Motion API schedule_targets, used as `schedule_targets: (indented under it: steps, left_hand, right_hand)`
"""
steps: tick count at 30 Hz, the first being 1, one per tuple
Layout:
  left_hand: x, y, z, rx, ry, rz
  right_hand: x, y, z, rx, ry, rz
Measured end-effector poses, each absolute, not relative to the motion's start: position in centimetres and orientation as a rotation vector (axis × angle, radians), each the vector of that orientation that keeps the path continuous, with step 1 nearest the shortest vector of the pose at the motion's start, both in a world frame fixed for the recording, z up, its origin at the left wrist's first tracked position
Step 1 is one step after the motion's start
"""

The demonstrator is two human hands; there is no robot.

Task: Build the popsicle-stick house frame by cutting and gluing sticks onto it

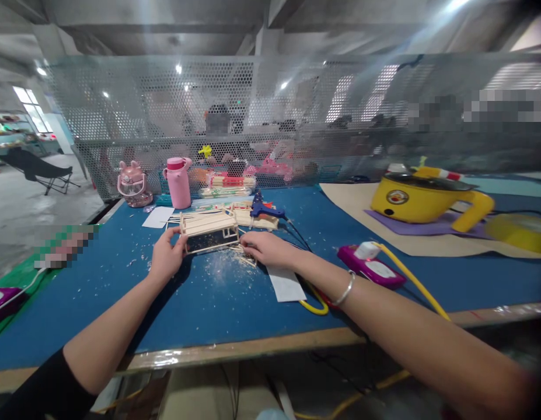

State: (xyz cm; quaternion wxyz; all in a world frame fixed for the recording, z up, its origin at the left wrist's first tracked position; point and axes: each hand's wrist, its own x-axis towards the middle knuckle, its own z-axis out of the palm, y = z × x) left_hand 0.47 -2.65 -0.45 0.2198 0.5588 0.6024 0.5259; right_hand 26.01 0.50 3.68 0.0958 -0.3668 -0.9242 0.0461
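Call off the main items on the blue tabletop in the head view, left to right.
Pink eared drinking bottle, pink flask, wooden-stick frame, blue glue gun, yellow cooking pot.

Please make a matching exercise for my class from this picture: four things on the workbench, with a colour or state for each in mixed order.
Column one
1 wooden model
2 tall bottle
3 pot with a handle
4 power strip

Column two
A yellow
B purple
C gripped by the left hand
D pink

Pairs: 1-C; 2-D; 3-A; 4-B
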Motion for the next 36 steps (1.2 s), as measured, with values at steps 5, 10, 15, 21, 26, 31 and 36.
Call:
schedule_targets:
  steps: [5,10,15,21,26,31,36]
  left_hand:
    - [0.5,-2.6,-0.1,1.419,1.678,1.523]
    - [0.6,-2.6,0.0,1.443,1.643,1.489]
    - [0.4,-2.8,-0.4,1.537,1.596,1.414]
    - [-1.0,-3.3,0.5,1.816,1.724,1.193]
    - [-2.0,-3.5,1.7,2.002,1.975,0.909]
    - [-1.5,-3.8,1.7,2.118,2.037,0.498]
    - [-1.4,-4.1,1.9,2.004,2.157,0.351]
  right_hand:
    - [24.2,-0.1,3.8,-1.268,-2.811,0.131]
    - [23.4,0.2,3.1,-1.099,-2.871,0.097]
    - [24.4,-0.2,3.0,-1.015,-2.921,0.169]
    - [25.0,-0.9,3.2,-1.001,-2.909,0.213]
    - [24.8,-1.1,3.2,-0.976,-2.903,0.153]
    - [25.2,-1.5,3.6,-1.010,-2.878,0.164]
    - [25.5,-1.5,3.9,-1.082,-2.628,0.286]
